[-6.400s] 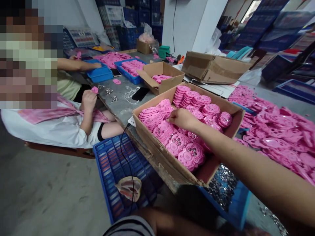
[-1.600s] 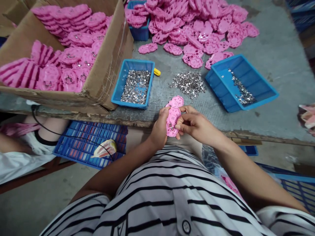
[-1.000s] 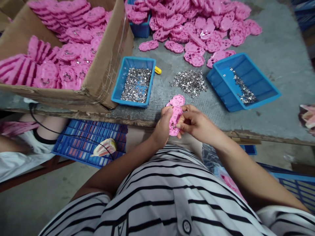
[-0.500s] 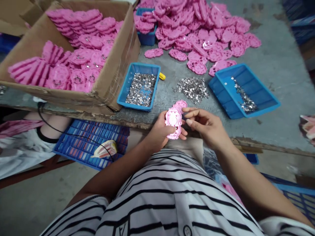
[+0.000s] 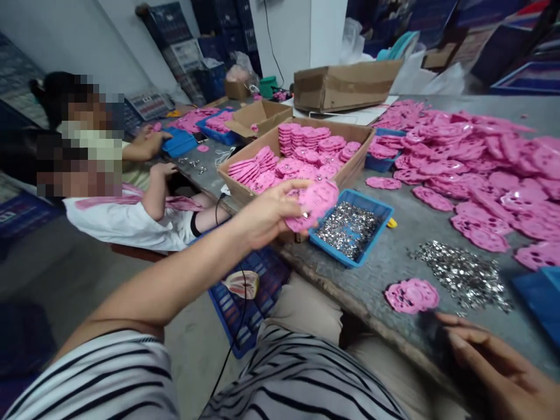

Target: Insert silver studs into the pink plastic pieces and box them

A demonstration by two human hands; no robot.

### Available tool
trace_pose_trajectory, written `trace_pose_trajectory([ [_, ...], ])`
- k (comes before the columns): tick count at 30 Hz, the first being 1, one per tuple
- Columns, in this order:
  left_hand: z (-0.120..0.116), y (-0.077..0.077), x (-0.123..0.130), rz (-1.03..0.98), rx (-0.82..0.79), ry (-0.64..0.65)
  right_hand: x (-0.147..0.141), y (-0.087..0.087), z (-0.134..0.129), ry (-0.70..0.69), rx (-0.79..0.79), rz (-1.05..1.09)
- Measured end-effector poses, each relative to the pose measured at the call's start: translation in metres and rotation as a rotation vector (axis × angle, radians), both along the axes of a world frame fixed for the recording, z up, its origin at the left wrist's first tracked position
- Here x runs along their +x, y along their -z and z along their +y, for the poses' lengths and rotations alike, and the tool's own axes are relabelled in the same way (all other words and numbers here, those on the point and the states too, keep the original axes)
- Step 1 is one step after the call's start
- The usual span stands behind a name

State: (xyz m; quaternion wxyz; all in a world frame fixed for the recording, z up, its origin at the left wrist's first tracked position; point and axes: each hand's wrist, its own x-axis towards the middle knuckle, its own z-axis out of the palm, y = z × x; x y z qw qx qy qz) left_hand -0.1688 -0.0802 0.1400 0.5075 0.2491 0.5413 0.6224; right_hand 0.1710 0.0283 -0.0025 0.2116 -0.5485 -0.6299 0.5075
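My left hand (image 5: pixel 273 213) grips a pink plastic plate (image 5: pixel 314 204) with a scalloped outline, its fingers and thumb closed around one side. That hand is stretched out to the left, in front of the cardboard box (image 5: pixel 365 153) of stacked pink plates and beside the blue tray (image 5: pixel 385 224) of small shiny metal parts. Down at the lower right, my right hand (image 5: pixel 494 361) has its fingers extended, with no object visible in them. Just past its fingertips, another pink plate (image 5: pixel 411 296) lies on the table, close to a loose pile of metal parts (image 5: pixel 464 274).
A large heap of pink plates (image 5: pixel 481 169) covers the right part of the table (image 5: pixel 380 280). A blue bin (image 5: pixel 540 297) stands at the right edge, and a small yellow object (image 5: pixel 392 223) beside the tray. Two people (image 5: pixel 118 204) sit at the left. Below is a blue crate (image 5: pixel 271 268).
The view has swung up and left. My left hand has carried a pink plate away from my body toward the cardboard box. Another plate now lies on the table near my right hand.
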Motion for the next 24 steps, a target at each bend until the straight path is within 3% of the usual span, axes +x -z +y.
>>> trace_pose_trajectory([
  [3, 0.009, -0.018, -0.045, 0.109, -0.021, -0.161, 0.008, 0.021, 0.01, -0.035, 0.046, -0.016],
  [6, 0.021, -0.024, -0.081, 0.172, -0.042, -0.292, 0.009, 0.03, 0.016, -0.054, 0.101, -0.005],
  [10, 0.035, -0.011, -0.107, 0.358, -0.211, -0.441, 0.002, 0.023, 0.017, -0.044, 0.1, -0.001],
  [13, 0.042, 0.002, -0.114, 0.724, -0.353, -0.494, -0.002, 0.018, 0.016, -0.043, 0.086, -0.003],
  [17, 0.039, 0.011, -0.116, 1.245, -0.529, -0.384, -0.001, 0.013, 0.013, -0.068, 0.096, -0.004],
  [24, 0.029, 0.013, -0.112, 1.592, -0.836, -0.121, -0.004, -0.006, 0.007, -0.12, 0.134, 0.033],
])
